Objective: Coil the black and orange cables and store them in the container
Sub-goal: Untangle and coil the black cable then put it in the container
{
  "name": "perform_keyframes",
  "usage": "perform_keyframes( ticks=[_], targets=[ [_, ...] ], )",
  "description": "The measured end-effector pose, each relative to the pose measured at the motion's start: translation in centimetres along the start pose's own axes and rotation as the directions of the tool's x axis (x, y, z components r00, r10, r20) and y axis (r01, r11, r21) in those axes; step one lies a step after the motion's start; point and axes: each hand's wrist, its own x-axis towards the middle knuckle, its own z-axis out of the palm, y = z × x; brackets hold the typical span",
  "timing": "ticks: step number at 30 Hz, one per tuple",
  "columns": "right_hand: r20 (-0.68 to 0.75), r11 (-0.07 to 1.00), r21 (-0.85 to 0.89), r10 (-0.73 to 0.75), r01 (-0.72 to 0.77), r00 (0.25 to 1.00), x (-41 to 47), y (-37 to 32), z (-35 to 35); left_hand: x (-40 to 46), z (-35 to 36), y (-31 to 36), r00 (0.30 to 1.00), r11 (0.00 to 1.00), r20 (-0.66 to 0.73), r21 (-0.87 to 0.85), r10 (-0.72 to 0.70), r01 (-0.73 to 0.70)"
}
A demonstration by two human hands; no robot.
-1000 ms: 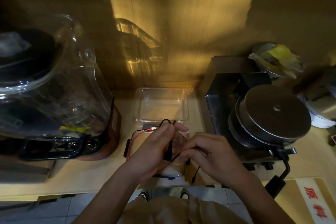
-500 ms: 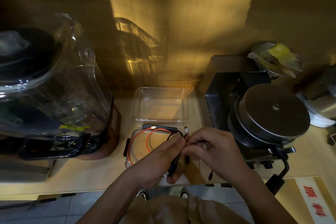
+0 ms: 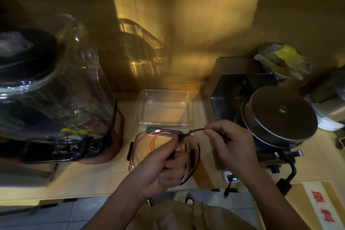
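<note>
The black cable (image 3: 198,157) is up off the surface, stretched between both hands. The left hand (image 3: 166,162) has its fingers (image 3: 179,162) curled round a gathered part of it, thumb on top, and a loop of slack hangs out to the right of those fingers and curves back under the palm. From the thumb a short taut run climbs up and to the right to the right hand (image 3: 226,144), whose thumb and forefinger pinch the cable near its end, the other fingers loosely tucked. So the free stretch lies on a slant from lower left to upper right, and the pinched end is just right of and a little beyond the left fingers; my guess is that the right hand, being on that end, is the one to bring it round for another turn.

The orange cable (image 3: 143,144) lies in a loose ring just beyond and left of the left fingers, resting on what looks like a clear lid with black clips (image 3: 130,150), partly hidden by the hand. Straight beyond that, farther from both hands, stands the clear rectangular container (image 3: 165,107), nothing in it that I can see.

Well off to the left of the fingers is a big blender (image 3: 56,99); close on the right, a steel machine with a round lid (image 3: 280,115). Below the right wrist a small white charger (image 3: 230,176) sits at the edge of the surface (image 3: 93,177).
</note>
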Motion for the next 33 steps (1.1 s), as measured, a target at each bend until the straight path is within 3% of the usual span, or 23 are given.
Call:
perform_keyframes(
  ticks=[3, 6, 17, 33],
  targets=[
    [-0.006, 0.999, -0.027, 0.043, -0.043, 0.999, -0.1, 0.3, -0.1, -0.1, -0.5, 0.1, 0.994, 0.986, 0.107, -0.169, 0.023, -0.005],
    [0.029, 0.998, -0.042, 0.054, -0.052, 0.998, -0.3, 0.2, 0.1, 0.0, -0.6, 0.2, 0.987, 0.972, 0.140, -0.230, 0.079, -0.045],
    [0.220, 0.997, -0.059, 0.069, -0.058, 0.973, -1.6, 0.9, 0.7, -0.4, -0.9, 0.7, 0.967, 0.936, 0.086, -0.282, 0.241, -0.209],
    [0.375, 0.992, -0.115, 0.092, -0.052, 0.923, -2.7, 0.4, 1.8, -0.2, -2.0, 1.1, 0.957, 0.918, 0.048, -0.301, 0.287, -0.261]
  ],
)
